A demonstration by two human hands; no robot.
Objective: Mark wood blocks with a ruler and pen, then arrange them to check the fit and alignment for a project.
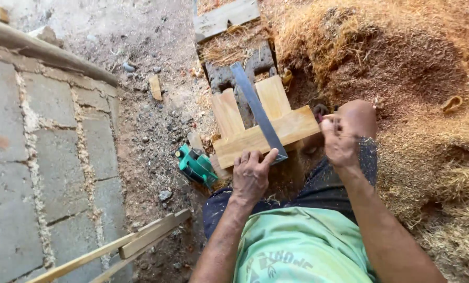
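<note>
A metal try square point(255, 107) lies across a pale wooden board point(245, 140) that rests crosswise on two shorter boards point(227, 111). My left hand point(250, 175) presses on the near edge of the board, its fingers touching the square's corner. My right hand point(340, 137) hovers at the board's right end, next to my raised knee, fingers pinched together; what it pinches is too small to make out.
A green power tool point(196, 165) lies on the dirt left of the board. Wood shavings point(402, 78) pile up on the right. Grey paving blocks point(40, 157) fill the left side, thin wooden slats point(135, 241) lie at the bottom left, and a plank point(226, 18) rests at the top.
</note>
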